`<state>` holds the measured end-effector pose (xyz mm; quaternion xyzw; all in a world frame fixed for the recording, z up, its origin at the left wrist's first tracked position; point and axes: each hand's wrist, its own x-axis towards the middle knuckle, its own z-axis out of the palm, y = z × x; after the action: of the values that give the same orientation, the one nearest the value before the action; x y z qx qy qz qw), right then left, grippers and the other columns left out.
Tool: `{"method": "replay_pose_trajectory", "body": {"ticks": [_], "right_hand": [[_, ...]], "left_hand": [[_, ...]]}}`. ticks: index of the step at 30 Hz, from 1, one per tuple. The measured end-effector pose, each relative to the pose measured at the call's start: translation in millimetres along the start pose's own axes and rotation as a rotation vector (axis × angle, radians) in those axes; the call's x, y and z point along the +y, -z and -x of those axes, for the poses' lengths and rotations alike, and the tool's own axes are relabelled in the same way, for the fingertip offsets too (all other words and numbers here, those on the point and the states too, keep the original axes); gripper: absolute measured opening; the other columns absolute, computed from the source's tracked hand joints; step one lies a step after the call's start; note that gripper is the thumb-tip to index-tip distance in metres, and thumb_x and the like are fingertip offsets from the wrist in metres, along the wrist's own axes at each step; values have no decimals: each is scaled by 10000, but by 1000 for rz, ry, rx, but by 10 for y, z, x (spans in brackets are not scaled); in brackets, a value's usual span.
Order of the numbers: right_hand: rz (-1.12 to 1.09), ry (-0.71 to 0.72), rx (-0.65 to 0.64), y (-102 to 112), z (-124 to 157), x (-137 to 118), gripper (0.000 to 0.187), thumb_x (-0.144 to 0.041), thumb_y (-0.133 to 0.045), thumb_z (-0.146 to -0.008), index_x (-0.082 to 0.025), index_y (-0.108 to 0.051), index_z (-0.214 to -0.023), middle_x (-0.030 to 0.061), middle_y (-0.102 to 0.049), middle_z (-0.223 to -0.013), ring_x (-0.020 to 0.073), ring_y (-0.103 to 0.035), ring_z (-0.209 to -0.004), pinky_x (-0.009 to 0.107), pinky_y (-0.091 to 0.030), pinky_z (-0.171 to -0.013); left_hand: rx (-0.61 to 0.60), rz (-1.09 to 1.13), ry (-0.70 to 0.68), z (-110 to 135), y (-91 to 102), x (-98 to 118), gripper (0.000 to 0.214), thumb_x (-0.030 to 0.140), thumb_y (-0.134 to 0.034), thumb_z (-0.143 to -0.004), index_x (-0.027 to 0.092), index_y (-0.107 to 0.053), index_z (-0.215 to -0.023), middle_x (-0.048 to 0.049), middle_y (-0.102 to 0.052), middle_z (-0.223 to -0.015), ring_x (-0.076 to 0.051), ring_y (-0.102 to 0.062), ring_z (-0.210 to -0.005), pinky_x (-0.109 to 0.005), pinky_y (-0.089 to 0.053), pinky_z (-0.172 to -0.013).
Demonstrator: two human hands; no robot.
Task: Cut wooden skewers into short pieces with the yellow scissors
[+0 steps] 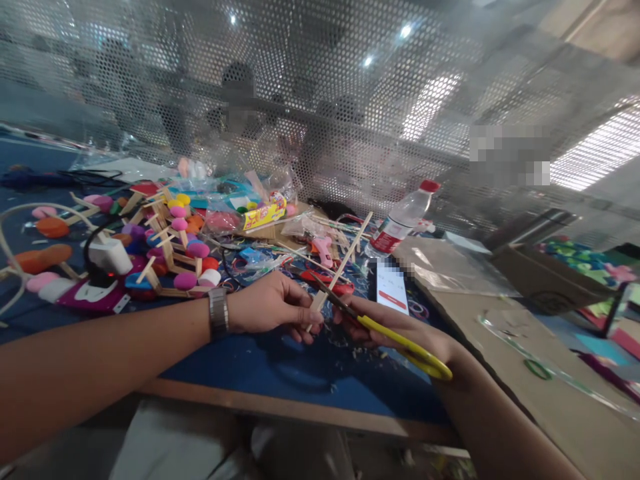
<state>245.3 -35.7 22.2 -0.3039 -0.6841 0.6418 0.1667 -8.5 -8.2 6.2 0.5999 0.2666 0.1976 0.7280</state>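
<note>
Over the worktop, a right hand closes round yellow scissors, blades against or just beside a stick pinched near its lower end by the left hand. Slim and pointing away, the stick looks light, stiff and prone to splitting, best held near the blades.

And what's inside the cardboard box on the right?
Small green, blue and yellow pieces show at the top of the cardboard box; its side hides anything lower down.
</note>
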Motion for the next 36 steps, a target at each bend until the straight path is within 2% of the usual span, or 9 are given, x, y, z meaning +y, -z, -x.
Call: {"method": "replay_pose_trajectory", "body": {"ticks": [5,14,20,25,30,36], "right_hand": [[14,-34,-5,7,0,1,516,-632,-650,-820,-209,-540,-1094,-14,-413,-795,126,-320,-661,269,-274,-555],[-5,-77,58,-42,2,8,499,-624,-651,-826,-196,-563,-1067,-20,-405,-748,109,-294,-619,251,-229,-496],[-23,-96,40,-13,29,35,521,-626,-671,-812,-204,-575,-1103,-25,-414,-731,102,-313,-597,255,-236,-496],[6,-110,35,8,42,37,475,-588,-644,-855,-199,-557,-1114,-27,-413,-746,98,-322,-595,244,-242,-492],[51,-116,27,-28,40,-30,491,-610,-639,-851,-204,-557,-1116,-31,-411,-745,96,-325,-580,249,-254,-486],[92,-114,69,-80,45,-84,457,-604,-623,-872,-194,-579,-1070,-15,-431,-755,105,-344,-593,245,-282,-477]], "left_hand": [[21,15,16,-1,-10,9,426,503,-847,-660,106,-698,-698,-48,-735,-721,-135,-709,-625,-267,-590,-649],[25,64,59,-7,-10,-12,444,505,-868,-621,101,-708,-707,-49,-734,-715,-115,-690,-586,-256,-579,-629],[30,37,68,5,-8,4,419,490,-864,-639,110,-695,-694,-38,-727,-705,-137,-708,-621,-280,-596,-649],[29,24,69,6,-10,12,430,499,-861,-636,110,-682,-674,-33,-722,-697,-134,-702,-606,-276,-593,-640],[30,23,77,6,-11,17,447,512,-859,-626,109,-669,-656,-12,-696,-644,-135,-695,-586,-260,-587,-614],[12,25,83,5,-11,8,436,500,-862,-631,111,-664,-643,-27,-714,-680,-135,-701,-598,-266,-591,-627]]}}
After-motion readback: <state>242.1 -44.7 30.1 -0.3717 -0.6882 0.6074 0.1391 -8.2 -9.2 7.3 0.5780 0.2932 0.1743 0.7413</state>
